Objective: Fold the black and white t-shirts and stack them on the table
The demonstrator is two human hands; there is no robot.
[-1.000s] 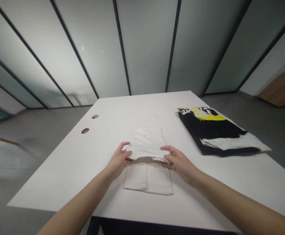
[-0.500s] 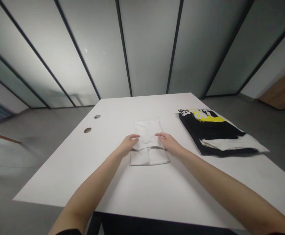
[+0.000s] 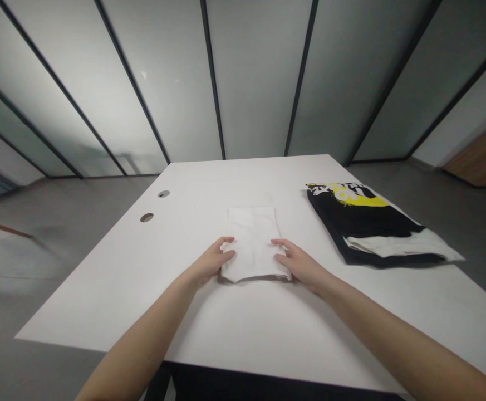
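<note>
A white garment (image 3: 253, 239), folded into a flat rectangle, lies on the white table in front of me. My left hand (image 3: 214, 258) holds its left side near the close end, thumb and index finger on top. On the opposite side my right hand (image 3: 295, 259) has the right edge in the same way, thumb and index finger spread on the cloth. The other fingers of both hands are partly hidden at the sides. Along the garment's near edge a dark gap shows between layers, so that edge is slightly raised.
On the right of the white table (image 3: 142, 301) lies a folded black garment (image 3: 372, 220) with a yellow and white print. A white folded piece (image 3: 401, 244) rests across its near end. Two round holes (image 3: 146, 218) pierce the tabletop at left. Frosted panels (image 3: 255, 78) stand behind.
Both hands have come toward me with the upper layer of the white garment. That layer now covers the lower folded part, whose middle seam showed before.
</note>
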